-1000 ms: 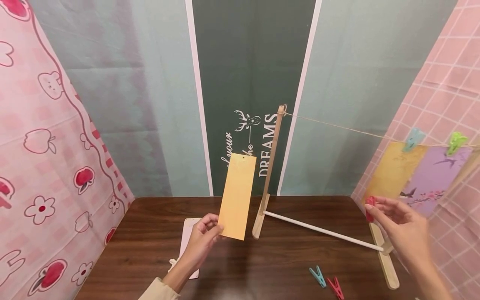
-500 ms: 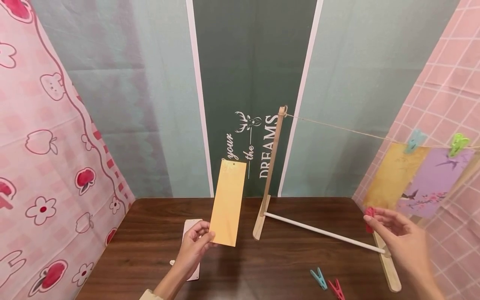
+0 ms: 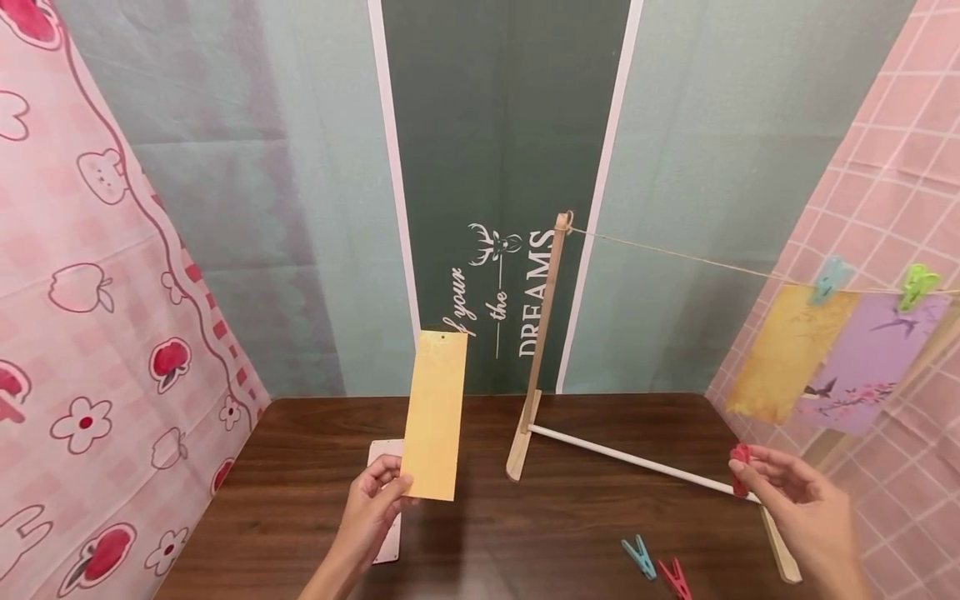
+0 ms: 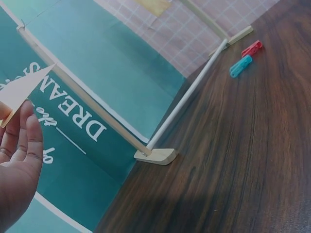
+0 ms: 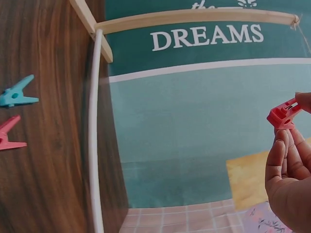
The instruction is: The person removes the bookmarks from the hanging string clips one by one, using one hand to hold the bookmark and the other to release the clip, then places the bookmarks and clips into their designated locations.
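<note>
My left hand (image 3: pixel 372 500) pinches a yellow card (image 3: pixel 437 417) by its lower left corner; the card stands upright with a small hole at its top edge. In the right hand (image 3: pixel 806 508) a red clothespin (image 5: pixel 283 114) is held between thumb and fingertips. Beyond that hand, a second yellow card (image 3: pixel 791 354) and a purple card (image 3: pixel 873 362) with birds and blossoms hang from a string (image 3: pixel 675 250). A light blue clothespin (image 3: pixel 830 281) and a green clothespin (image 3: pixel 918 288) clip them there.
A wooden post (image 3: pixel 546 325) carries the string, and a white rod (image 3: pixel 637 460) joins the stand's feet low over the brown table (image 3: pixel 540 533). One blue clothespin (image 3: pixel 639 557) and one red clothespin (image 3: pixel 675 578) lie at the front. Partly behind my left hand is a pale card (image 3: pixel 387 546).
My left hand has shifted left and slightly down with the yellow card. The right hand has lowered, still pinching the red clothespin, away from the hanging cards.
</note>
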The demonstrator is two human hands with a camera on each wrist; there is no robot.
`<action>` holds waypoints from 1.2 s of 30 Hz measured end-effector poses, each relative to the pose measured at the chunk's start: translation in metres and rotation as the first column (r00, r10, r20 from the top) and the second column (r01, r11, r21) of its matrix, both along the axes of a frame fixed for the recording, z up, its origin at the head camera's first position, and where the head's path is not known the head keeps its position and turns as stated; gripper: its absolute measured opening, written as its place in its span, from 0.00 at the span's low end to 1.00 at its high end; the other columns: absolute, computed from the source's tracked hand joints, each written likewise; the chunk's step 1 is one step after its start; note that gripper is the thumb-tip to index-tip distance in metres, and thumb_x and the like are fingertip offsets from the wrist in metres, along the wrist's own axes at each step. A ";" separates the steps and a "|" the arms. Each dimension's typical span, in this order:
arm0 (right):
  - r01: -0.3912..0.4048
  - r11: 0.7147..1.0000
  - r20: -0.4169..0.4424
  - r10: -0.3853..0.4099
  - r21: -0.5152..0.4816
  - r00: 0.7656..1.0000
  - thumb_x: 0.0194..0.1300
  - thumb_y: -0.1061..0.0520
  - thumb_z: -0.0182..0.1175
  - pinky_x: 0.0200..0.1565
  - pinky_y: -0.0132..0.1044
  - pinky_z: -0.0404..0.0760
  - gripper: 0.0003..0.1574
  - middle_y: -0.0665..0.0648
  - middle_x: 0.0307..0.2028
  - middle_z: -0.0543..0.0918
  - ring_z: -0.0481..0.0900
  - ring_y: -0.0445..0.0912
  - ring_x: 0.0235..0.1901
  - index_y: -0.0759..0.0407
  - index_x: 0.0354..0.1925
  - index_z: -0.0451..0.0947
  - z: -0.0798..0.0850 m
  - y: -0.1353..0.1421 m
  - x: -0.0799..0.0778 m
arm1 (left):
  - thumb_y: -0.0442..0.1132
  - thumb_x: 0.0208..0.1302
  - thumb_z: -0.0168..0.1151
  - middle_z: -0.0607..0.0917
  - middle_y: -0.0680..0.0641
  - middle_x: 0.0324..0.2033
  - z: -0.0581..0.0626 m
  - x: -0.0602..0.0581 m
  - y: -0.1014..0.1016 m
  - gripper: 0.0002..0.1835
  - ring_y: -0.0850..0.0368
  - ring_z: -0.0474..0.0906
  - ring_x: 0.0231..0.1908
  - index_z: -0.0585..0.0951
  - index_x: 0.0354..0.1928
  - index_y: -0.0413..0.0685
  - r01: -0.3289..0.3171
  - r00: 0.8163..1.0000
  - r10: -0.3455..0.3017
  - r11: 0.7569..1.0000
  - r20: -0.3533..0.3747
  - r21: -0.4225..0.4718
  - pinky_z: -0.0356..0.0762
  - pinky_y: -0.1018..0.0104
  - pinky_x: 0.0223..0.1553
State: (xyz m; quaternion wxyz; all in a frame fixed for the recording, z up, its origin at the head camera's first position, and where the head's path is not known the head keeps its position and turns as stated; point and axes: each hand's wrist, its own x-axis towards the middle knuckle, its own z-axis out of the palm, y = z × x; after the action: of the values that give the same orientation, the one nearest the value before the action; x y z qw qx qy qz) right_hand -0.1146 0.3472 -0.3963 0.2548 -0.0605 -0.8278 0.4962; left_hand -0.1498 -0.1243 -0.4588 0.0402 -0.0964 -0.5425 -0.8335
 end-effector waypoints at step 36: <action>0.120 0.871 0.262 0.009 -0.476 0.965 0.55 0.55 0.74 0.34 0.15 0.72 0.13 0.38 0.32 0.86 0.82 0.31 0.32 0.50 0.41 0.85 -0.062 0.005 0.023 | 0.23 0.66 0.52 0.81 0.50 0.32 -0.045 0.030 -0.033 0.12 0.61 0.80 0.31 0.79 0.39 0.49 -0.043 0.997 0.039 0.998 0.074 0.049 0.80 0.69 0.34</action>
State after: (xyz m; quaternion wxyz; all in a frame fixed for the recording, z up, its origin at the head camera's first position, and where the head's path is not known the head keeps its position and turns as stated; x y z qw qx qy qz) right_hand -0.0920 0.3523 -0.4582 0.1368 -0.2101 -0.6997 0.6691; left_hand -0.1194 -0.1577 -0.5037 0.0400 -0.0538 -0.5241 -0.8490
